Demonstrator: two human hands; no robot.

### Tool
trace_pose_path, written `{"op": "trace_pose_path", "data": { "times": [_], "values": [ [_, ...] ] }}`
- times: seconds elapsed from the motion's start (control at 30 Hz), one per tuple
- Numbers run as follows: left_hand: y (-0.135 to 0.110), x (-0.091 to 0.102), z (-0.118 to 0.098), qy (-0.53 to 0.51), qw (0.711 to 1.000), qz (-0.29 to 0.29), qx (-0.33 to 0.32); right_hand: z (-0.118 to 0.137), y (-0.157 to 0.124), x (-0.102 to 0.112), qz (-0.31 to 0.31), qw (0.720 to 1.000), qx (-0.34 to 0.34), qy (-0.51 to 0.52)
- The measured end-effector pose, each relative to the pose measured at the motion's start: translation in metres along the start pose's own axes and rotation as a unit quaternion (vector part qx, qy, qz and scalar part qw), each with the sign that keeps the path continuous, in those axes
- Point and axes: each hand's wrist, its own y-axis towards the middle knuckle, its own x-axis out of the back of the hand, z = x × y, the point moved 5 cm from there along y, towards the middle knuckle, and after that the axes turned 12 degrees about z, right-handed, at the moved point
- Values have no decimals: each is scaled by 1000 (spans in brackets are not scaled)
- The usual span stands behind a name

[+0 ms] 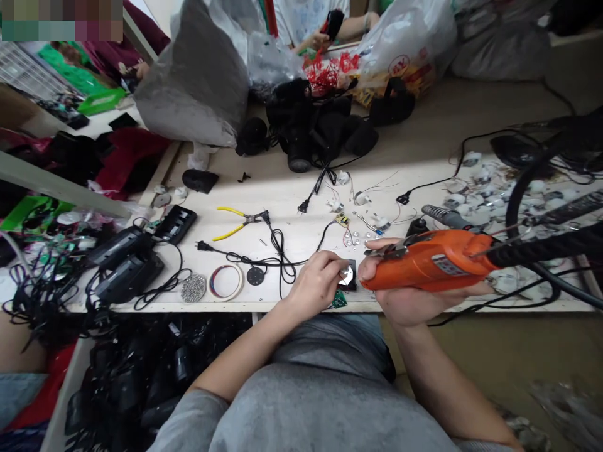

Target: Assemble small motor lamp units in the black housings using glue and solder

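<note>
My right hand [409, 304] is wrapped around an orange electric screwdriver [424, 260]. A black cable leaves its rear to the right. My left hand [316, 279] is closed, its fingertips on a small shiny silver part [347, 275] over a black square piece [350, 287] at the table's front edge. A bit of green circuit board [338, 300] shows just below those fingers. Beyond my hands lie a small yellow board [342, 219] with wires, several small silver discs [355, 241] and a thin tool with a blue tip [370, 225].
Yellow-handled pliers [235, 223], black power cords [245, 257], a tape roll [226, 280] and a pile of screws [193, 287] lie to the left. Black housings [306, 129] and plastic bags [400, 44] stand behind. Many white round parts [471, 201] fill the right. Another person's hand [320, 41] shows across.
</note>
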Motion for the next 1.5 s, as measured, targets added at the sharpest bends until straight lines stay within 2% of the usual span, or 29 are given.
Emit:
{"op": "trace_pose_path", "data": {
  "times": [0.07,0.17,0.23,0.33,0.47,0.57,0.7,0.8,0.87,1.1,1.3,1.5],
  "values": [
    [1,-3,0,29,999,0,-16,0,0,1,21,1000,-11,9],
    [-2,-5,-1,47,998,-38,-32,0,-1,3,57,998,-9,2],
    [-4,-6,-4,66,995,-55,-50,0,-2,5,56,998,11,-4],
    [-4,-9,-7,83,994,-39,-63,-2,-4,10,53,998,29,1],
    [0,-10,4,40,999,-20,-10,-4,-3,13,100,995,16,5],
    [-1,-12,13,-11,999,-29,22,-4,-2,13,130,991,10,13],
    [-6,-18,14,-24,998,-47,33,0,-3,11,96,994,30,35],
    [-7,-19,11,-21,997,-67,19,6,-3,9,72,995,60,-23],
    [-7,-19,11,-28,996,-83,7,7,-3,7,73,993,71,-62],
    [-4,-20,14,-83,993,-77,-11,3,6,7,75,992,83,-64],
    [-4,-19,14,-96,992,-78,-12,6,11,3,116,984,94,-99],
    [-2,-17,12,-110,991,-82,-3,2,6,5,73,988,83,-104]
  ]
}}
